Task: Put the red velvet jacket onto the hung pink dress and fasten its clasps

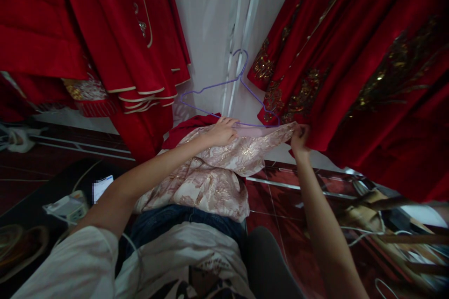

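Observation:
A pale pink brocade garment with gold patterning lies bunched over my lap, its upper part stretched toward the wall. Above it is a thin purple hanger, whose lower bar runs along the garment's pink edge. My left hand grips the cloth at that bar, fingers bent over both. At the garment's right end, my right hand pinches a corner and pulls it out sideways. Some dark red cloth shows behind the brocade on the left. My right fingertips are partly hidden and blurred.
Red garments hang at left and right, the right ones with gold sequins. Between them is a pale wall with a white metal pole. A cluttered wooden rack stands lower right; a small pale box is lower left.

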A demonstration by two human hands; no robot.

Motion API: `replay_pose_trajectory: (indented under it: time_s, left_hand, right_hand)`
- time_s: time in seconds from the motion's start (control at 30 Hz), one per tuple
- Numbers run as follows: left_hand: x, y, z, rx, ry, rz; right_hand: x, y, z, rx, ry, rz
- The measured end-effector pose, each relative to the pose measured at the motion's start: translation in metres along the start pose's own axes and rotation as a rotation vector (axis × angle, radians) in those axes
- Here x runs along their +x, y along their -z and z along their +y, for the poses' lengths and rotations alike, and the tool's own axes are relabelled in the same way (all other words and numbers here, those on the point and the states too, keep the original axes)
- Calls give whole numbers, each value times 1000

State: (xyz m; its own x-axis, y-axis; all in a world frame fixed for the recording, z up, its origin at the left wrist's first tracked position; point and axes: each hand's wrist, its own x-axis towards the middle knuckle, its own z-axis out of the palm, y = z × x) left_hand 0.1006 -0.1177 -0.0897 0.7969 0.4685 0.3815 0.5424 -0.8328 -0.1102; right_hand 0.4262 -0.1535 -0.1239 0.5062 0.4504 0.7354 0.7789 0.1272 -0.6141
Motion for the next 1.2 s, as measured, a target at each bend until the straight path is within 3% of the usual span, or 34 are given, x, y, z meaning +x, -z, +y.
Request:
replay_pose_trajectory:
  time_s: [0.2,0.37,0.53,0.7,0.87,1.0,1.1,1.2]
  left_hand:
    - [-1,-1,-3,-48,0,14]
    - [-3,0,-5,-66,-7,26]
    - [-2,-1,-4,-68,-9,25]
    - [-2,3,-5,-121,-17,2]
    - [2,5,-2,-215,3,-17]
    - [11,-2,-2,-304,61,22]
    - [12,1,-8,-442,57,90]
    - [5,13,-27,-624,2,201]
  right_hand:
    - [15,-15,-8,88,36,-6]
    - [15,-22,12,3,-72,-13]
    - [11,-17,17,16,-75,-27]
    - [25,-16,-15,95,-34,-50]
    - [40,-24,-72,78,77,-187]
    - [30,-37,-110,94,168,-283]
    - [20,-41,-119,85,184,-344]
    - [19,-35,-117,86,232,-314]
